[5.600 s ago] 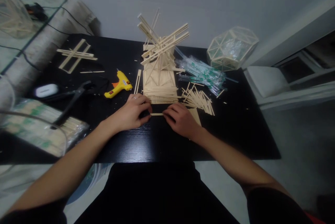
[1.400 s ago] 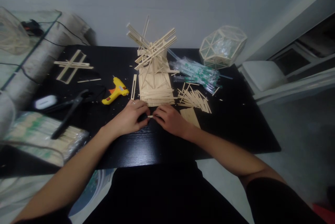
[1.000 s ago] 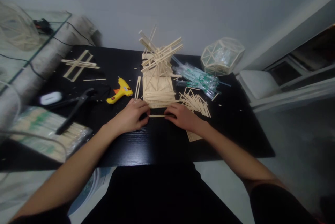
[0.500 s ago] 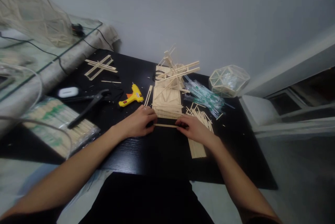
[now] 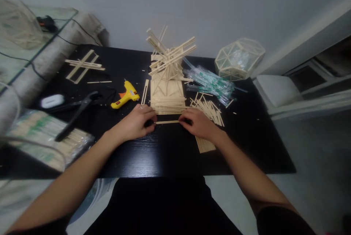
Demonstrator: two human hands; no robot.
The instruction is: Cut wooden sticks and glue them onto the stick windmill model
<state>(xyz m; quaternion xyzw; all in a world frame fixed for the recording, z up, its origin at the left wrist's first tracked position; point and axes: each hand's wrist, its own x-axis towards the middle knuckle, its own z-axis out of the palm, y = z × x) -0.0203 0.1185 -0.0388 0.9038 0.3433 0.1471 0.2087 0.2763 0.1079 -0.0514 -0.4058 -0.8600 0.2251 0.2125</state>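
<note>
A thin wooden stick (image 5: 167, 122) lies crosswise just in front of the windmill-like stick model. My left hand (image 5: 141, 122) pinches its left end, and my right hand (image 5: 197, 122) pinches its right end. Both hands are closed, with the fingertips partly hidden. Behind the stick is the model (image 5: 168, 85), a flat stick base topped by crossed stick blades. Loose short sticks (image 5: 210, 108) lie scattered beyond my right hand. A row of longer sticks (image 5: 204, 145) sits partly under my right wrist.
A yellow glue gun (image 5: 125, 96) lies left of the model. Farther left are a stick cross frame (image 5: 84, 65), a white case (image 5: 52, 101), black-handled pliers (image 5: 79, 112) and a bagged stick pack (image 5: 46, 141). Plastic wrappers (image 5: 210, 83) and a faceted stick frame (image 5: 239, 59) stand at right.
The camera view has shifted, so the table things sit farther left and higher. Both hands keep their hold on the stick, which shows little movement relative to the model.
</note>
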